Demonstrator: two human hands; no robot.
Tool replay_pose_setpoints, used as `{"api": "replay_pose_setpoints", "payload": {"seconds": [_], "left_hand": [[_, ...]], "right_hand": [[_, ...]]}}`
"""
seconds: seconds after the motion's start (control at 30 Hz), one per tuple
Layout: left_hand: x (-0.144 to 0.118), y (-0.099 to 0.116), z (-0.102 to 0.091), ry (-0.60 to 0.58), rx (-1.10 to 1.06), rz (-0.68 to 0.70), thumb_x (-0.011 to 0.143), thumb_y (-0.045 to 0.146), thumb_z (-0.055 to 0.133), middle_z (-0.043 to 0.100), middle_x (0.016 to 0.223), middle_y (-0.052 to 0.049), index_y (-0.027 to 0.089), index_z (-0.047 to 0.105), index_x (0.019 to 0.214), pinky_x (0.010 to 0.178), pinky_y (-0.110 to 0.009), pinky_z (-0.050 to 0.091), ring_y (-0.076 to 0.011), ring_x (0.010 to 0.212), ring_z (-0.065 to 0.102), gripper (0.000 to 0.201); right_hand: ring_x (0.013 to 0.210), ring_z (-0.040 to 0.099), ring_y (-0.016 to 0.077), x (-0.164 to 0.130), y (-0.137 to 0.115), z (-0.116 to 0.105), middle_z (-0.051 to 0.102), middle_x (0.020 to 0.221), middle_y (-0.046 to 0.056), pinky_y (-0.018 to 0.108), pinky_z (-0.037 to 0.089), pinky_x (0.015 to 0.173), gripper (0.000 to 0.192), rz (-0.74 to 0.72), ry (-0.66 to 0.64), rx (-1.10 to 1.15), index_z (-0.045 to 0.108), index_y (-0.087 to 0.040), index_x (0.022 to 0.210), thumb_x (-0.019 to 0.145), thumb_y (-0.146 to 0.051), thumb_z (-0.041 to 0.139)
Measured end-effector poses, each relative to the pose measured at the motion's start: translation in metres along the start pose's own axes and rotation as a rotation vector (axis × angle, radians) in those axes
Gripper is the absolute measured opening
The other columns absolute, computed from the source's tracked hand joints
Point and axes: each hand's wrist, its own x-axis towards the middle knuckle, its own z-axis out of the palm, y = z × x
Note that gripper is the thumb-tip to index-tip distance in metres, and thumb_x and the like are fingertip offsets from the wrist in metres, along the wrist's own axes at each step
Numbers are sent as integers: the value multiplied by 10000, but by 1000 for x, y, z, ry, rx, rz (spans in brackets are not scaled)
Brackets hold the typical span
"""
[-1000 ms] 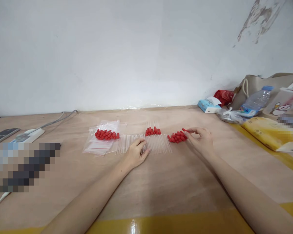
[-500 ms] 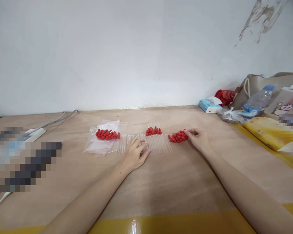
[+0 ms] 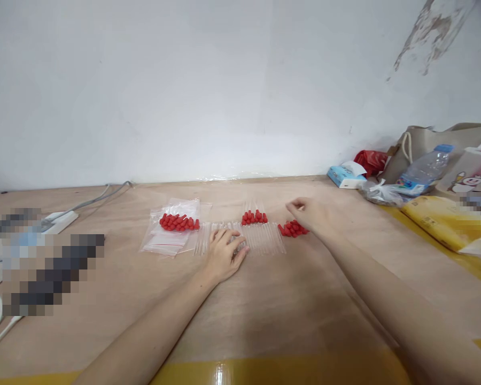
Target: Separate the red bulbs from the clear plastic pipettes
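Observation:
My left hand (image 3: 225,254) rests on a row of clear thin tubes (image 3: 266,238), fingers loosely spread and thumb apart. Its palm hides part of the row. My right hand (image 3: 307,213) hovers above and behind the right-hand pile of red rubber bulbs (image 3: 293,229), thumb and fingertips pinched together. Whether anything small is in that pinch I cannot make out. Behind the row, a few droppers with red bulbs (image 3: 255,217) lie side by side, their clear tubes pointing to the wall. Another heap of red bulbs (image 3: 179,222) sits on clear zip bags (image 3: 164,243) at left.
On the left are a white power strip (image 3: 60,220) with grey cables and a blurred-out dark object (image 3: 58,272). At right stand a blue tissue pack (image 3: 347,175), a plastic bottle (image 3: 428,168), a grey bag (image 3: 457,133) and a yellow packet (image 3: 444,222). A wall (image 3: 208,96) bounds the table.
My right hand has lifted off the right-hand pile of red bulbs and moved left and away from me. My left hand has stayed on the tubes. The view has shifted slightly.

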Motion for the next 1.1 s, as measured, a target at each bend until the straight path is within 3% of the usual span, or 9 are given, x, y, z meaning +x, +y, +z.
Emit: {"api": "replay_pose_setpoints", "payload": {"seconds": [0.07, 0.17, 0.33, 0.5, 0.67, 0.77, 0.9, 1.0, 1.1], "left_hand": [[0, 0, -1, -8, 2, -1, 820, 334, 505, 608, 942, -55, 218, 632, 918, 850, -410, 347, -210, 910, 519, 197], [0, 0, -3, -30, -12, 6, 809, 358, 515, 607, 949, -56, 212, 622, 936, 888, -419, 333, -209, 918, 522, 221], [-1, -1, -5, -39, -21, 10, 789, 384, 535, 604, 968, -55, 212, 609, 962, 978, -452, 258, -211, 960, 519, 255], [-2, -3, -4, -11, -5, -10, 814, 359, 507, 607, 963, -56, 212, 595, 999, 982, -451, 262, -212, 967, 519, 252], [-2, -5, -4, 48, -8, -44, 829, 345, 481, 549, 1088, -115, 155, 365, 1284, 929, -414, 353, -231, 1023, 489, 507], [-1, -4, -5, 144, 17, -49, 815, 340, 504, 452, 1215, -164, 130, 337, 1301, 927, -400, 365, -254, 1123, 427, 556], [1, 0, -8, 192, 126, 49, 808, 311, 531, 455, 1244, -151, 177, 438, 1247, 982, -452, 283, -274, 1174, 394, 468], [0, 2, -9, 121, 149, 150, 827, 269, 517, 613, 1039, -59, 247, 568, 1092, 991, -470, 231, -221, 1018, 514, 271], [-2, 3, -8, 64, 136, 197, 844, 253, 497, 652, 765, -2, 245, 622, 964, 950, -440, 258, -159, 776, 556, 174]], "right_hand": [[746, 581, 190, 6, -28, 9, 669, 754, 48, 302, 373, 679, 259, -50, -160, -139, 665, -216, 720, 746, -385, 470], [782, 581, 235, 12, -55, 31, 661, 733, 72, 393, 345, 767, 294, -39, -207, -197, 664, -200, 688, 716, -447, 509], [819, 583, 280, 15, -70, 55, 653, 741, 123, 462, 312, 808, 287, 39, -253, -252, 663, -148, 719, 715, -395, 518], [781, 593, 258, 16, -76, 42, 658, 729, 118, 398, 344, 770, 209, 69, -264, -219, 662, -149, 722, 708, -287, 506], [702, 587, 197, 0, -69, 20, 653, 671, 52, 325, 358, 701, 270, 18, -206, -110, 632, -189, 666, 762, -361, 447], [685, 579, 175, -27, -54, 19, 659, 732, 34, 296, 357, 659, 213, -145, -52, 69, 602, -188, 776, 759, -374, 500], [834, 562, 191, -68, -29, 28, 663, 897, 51, 331, 318, 761, 201, -582, 85, 112, 587, -199, 967, 801, -296, 528], [808, 538, 162, -87, -16, 37, 663, 879, 40, 331, 295, 773, 174, -758, 176, 104, 607, -209, 971, 833, -241, 506], [762, 518, 138, -94, -10, 43, 661, 835, 21, 330, 276, 787, 148, -808, 206, 106, 628, -218, 927, 827, -256, 526]]}}
